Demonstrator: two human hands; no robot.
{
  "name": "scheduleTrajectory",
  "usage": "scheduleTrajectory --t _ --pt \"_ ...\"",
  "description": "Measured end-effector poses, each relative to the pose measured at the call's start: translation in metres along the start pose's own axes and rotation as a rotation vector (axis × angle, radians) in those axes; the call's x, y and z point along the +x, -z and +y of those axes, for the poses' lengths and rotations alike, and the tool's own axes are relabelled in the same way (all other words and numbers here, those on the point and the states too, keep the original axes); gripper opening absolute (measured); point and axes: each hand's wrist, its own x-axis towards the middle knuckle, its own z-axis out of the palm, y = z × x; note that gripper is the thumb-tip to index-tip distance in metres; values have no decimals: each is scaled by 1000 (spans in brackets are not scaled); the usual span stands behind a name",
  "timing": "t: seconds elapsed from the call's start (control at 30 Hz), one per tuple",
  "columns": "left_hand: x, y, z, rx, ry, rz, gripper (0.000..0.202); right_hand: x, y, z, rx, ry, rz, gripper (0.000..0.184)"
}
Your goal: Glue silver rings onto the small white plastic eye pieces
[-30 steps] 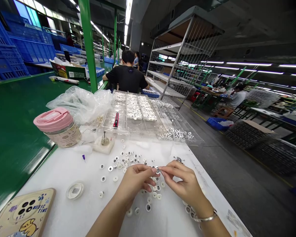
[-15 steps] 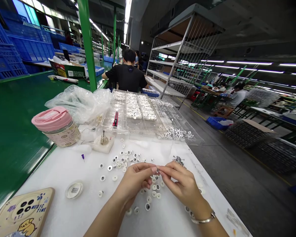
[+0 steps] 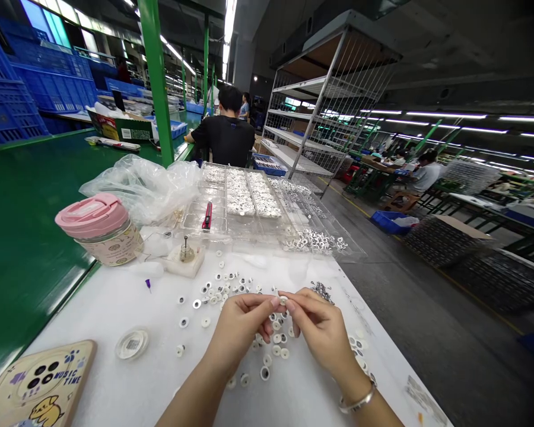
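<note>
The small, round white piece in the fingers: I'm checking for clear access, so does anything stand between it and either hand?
Nothing visible does: the bare left hand and bare right hand meet at the small, round white piece. Loose round white pieces lie on the white tabletop below, not between.

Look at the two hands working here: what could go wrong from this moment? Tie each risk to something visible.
The small white round part, pinched between the left hand and right hand, might slip and get lost among the loose white discs on the white tabletop. The silver-coloured bracelet could brush the small round pieces near it and scatter them.
</note>
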Motion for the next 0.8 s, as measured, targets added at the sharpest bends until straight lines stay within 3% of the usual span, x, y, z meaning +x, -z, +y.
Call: scheduleTrajectory --t 0.13,0.3,0.47,0.7,0.8 --pt "0 -2 1 109 -40 50 39 0 -6 -1 34 -102 28 23" --pt "4 -1 -6 141 -51 -11 40 -4 -14 -1 -106 -56 82 22" --pt "5 1 -9 158 -53 24 42 -5 -18 0 -158 -73 94 24" --pt "2 1 -6 189 -79 69 43 3 -14 5 40 -311 48 37" --pt "4 1 -7 153 -65 83 43 6 -8 6 96 -349 37 39"
